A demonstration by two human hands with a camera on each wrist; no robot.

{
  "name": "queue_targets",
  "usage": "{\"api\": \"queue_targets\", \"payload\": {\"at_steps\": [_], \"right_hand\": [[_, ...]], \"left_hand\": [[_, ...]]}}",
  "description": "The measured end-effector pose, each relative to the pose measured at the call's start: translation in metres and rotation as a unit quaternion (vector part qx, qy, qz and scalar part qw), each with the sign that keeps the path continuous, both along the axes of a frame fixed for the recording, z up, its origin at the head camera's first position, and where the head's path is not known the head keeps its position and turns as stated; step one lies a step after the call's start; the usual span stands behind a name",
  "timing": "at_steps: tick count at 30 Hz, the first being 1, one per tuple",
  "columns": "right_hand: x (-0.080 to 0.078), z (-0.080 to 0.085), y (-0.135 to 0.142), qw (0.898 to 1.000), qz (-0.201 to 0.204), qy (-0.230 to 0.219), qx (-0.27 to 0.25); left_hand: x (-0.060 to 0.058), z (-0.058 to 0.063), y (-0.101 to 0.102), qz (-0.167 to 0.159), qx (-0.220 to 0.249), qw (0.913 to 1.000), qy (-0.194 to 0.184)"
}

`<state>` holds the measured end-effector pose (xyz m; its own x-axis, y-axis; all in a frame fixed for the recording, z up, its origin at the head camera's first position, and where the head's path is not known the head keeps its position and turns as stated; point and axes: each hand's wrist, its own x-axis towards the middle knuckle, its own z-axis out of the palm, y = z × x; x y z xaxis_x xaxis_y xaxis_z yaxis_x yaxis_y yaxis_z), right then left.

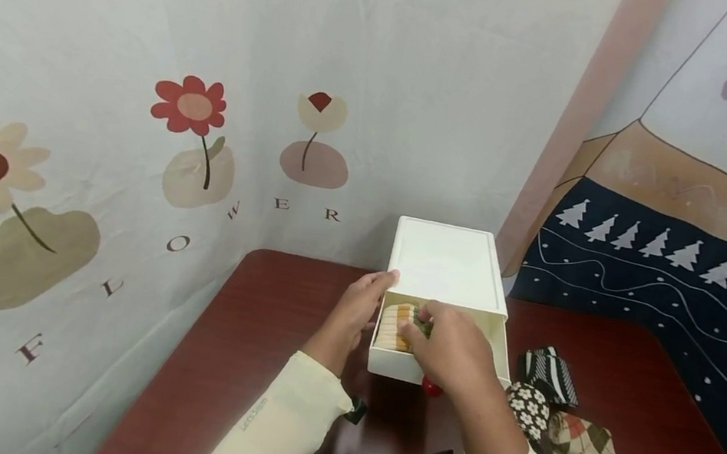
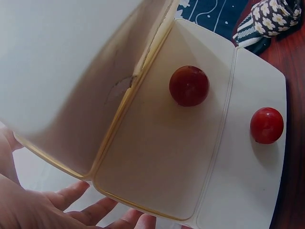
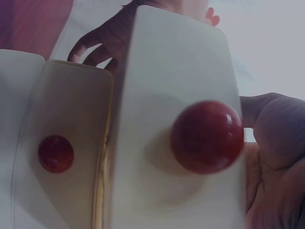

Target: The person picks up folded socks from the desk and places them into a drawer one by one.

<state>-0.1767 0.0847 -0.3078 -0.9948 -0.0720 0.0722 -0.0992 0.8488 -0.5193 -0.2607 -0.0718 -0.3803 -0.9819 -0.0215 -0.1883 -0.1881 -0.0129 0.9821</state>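
A white drawer box (image 1: 445, 262) stands on the table with its top drawer (image 1: 394, 364) pulled out. Inside the drawer, on its left side, lies a folded pair of striped socks (image 1: 395, 328) in cream, orange and green. My right hand (image 1: 456, 349) reaches over the drawer front and pinches the socks' green end between thumb and fingers. My left hand (image 1: 349, 316) rests against the box's left side, thumb near the top edge, fingers extended along the side in the left wrist view. A red round knob (image 3: 207, 137) sits on the open drawer's front, close to my right hand.
Right of the box lie black-and-white striped socks (image 1: 551, 373), flower-patterned socks (image 1: 528, 409) and argyle socks (image 1: 585, 450). Lower fronts carry more red knobs (image 2: 189, 86). The dark red table (image 1: 297, 303) meets printed cloth (image 1: 380, 105) behind.
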Motion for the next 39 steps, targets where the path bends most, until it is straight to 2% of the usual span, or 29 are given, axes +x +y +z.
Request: {"api": "queue_targets", "payload": {"at_steps": [6,12,16,23,31,39], "right_hand": [[0.012,0.005,0.01,0.999,-0.023,0.038,-0.004],[0.022,0.004,0.027,0.994,-0.038,0.103,-0.022],[0.025,0.0,0.037,0.984,-0.054,0.159,-0.05],[0.026,-0.008,0.05,0.962,-0.071,0.25,-0.087],[0.028,-0.013,0.066,0.95,-0.093,0.281,-0.099],[0.032,-0.02,0.083,0.949,-0.124,0.265,-0.117]], "left_hand": [[0.0,0.001,0.0,0.002,0.003,1.0,0.001],[0.0,-0.001,0.001,0.002,0.001,1.0,-0.002],[0.0,-0.001,0.001,0.003,0.0,1.0,-0.004],[-0.001,0.0,0.001,0.003,-0.001,1.0,-0.002],[-0.001,0.002,0.002,0.006,-0.002,1.0,-0.004],[0.0,0.002,0.002,0.006,-0.003,1.0,-0.004]]}}
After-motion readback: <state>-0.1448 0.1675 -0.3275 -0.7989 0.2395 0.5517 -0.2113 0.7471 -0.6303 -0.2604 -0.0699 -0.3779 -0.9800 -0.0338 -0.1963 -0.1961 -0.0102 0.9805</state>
